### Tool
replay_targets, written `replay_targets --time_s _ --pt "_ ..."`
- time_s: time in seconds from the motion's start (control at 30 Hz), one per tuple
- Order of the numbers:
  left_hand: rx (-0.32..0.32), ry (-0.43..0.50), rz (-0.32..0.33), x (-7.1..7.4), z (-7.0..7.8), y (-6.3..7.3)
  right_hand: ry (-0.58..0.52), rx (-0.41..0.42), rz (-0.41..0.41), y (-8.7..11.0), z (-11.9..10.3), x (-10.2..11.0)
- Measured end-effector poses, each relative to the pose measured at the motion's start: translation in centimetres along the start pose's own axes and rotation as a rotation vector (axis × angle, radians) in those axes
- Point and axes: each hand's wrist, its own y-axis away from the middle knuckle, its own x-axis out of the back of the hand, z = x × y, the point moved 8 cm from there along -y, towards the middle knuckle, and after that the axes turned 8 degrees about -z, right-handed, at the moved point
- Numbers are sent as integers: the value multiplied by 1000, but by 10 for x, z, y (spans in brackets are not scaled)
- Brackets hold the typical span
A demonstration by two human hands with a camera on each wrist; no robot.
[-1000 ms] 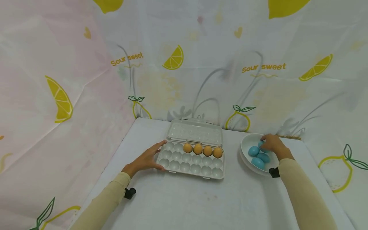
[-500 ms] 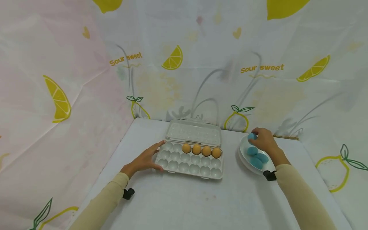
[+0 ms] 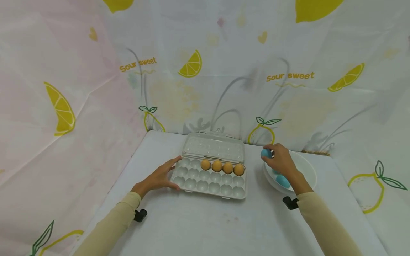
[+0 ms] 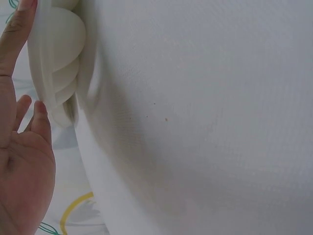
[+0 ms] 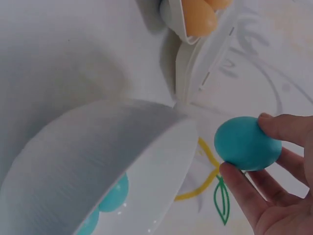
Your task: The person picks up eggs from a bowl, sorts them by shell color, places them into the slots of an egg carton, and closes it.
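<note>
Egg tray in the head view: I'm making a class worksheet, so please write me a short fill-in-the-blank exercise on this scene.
1. The tray holds exactly ____ orange eggs.
2. The tray's lid is ____, not closed.
3. The left hand touches the tray, and the number of blue eggs held by the right hand is ____.
4. The color of the bowl is ____.

Missing words: four; open; one; white.

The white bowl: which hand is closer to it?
Right. The right hand holds a blue egg by the rim of the bowl; the left hand touches the egg tray, farther left.
</note>
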Motion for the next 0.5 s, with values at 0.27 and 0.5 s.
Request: replay_targets --time_s 0.27,0.5 --pt "-3 27 2 1 1 -1 -40 6 -10 0 -18 -24" --pt "3 26 -11 0 4 0 -73 40 -38 2 -31 -52"
